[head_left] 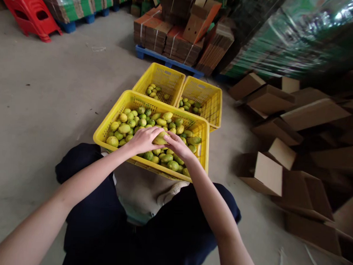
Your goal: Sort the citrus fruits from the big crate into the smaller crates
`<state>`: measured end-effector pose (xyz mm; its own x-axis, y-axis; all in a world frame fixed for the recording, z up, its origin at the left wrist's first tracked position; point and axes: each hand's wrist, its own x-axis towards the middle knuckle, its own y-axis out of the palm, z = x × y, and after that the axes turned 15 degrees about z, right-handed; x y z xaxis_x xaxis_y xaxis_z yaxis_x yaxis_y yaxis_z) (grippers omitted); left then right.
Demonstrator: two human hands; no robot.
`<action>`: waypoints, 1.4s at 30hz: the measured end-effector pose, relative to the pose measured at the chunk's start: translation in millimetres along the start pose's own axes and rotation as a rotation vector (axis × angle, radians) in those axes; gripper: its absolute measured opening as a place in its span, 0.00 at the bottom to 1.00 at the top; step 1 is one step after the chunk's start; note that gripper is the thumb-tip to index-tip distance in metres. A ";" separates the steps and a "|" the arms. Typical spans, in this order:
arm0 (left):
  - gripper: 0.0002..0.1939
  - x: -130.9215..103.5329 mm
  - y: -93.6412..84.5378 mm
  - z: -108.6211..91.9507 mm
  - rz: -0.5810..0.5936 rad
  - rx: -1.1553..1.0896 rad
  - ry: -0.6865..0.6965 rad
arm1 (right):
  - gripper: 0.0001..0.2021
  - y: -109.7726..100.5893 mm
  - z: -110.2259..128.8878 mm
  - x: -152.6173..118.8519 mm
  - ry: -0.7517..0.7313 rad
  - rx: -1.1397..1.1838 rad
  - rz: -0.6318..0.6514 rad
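Note:
Between my two hands is a yellow-green lemon (160, 138), gripped from both sides above the fruit in the near yellow crate (109, 122). My left hand (145, 140) has its fingers over the lemon's left side. My right hand (177, 143) holds its right side, thumb on top. Below them, many green and yellow lemons (124, 128) fill much of the crate, with part of its right end bare. Behind it stand two more yellow crates, the left one (143, 75) and the right one (216, 107), each with several lemons at the bottom.
Open cardboard boxes (269, 172) lie heaped on the right. Flattened cartons (153, 33) are stacked on a blue pallet (167, 62) at the back. A red stool (30, 13) stands far left. My knees flank the near crate.

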<state>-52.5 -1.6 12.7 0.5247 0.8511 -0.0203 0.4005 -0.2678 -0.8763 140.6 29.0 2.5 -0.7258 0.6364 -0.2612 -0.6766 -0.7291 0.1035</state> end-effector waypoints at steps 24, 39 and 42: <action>0.31 1.1 -12.7 15.1 -0.056 -0.107 -0.260 | 0.21 -71.2 -90.8 -72.7 1.053 -1.239 -0.106; 0.32 3.6 -10.9 17.5 -0.101 -0.690 -0.167 | 0.18 -33.4 -97.6 59.0 0.741 -1.418 -0.047; 0.34 4.3 -18.7 23.5 -0.114 -0.830 -0.166 | 0.17 -35.4 -105.5 63.3 0.729 -1.398 -0.084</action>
<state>-75.4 17.7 17.6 0.3566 0.9308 -0.0807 0.8988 -0.3653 -0.2423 131.8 68.5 -118.9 -0.2013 0.7327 -0.6501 0.2338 -0.6086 -0.7583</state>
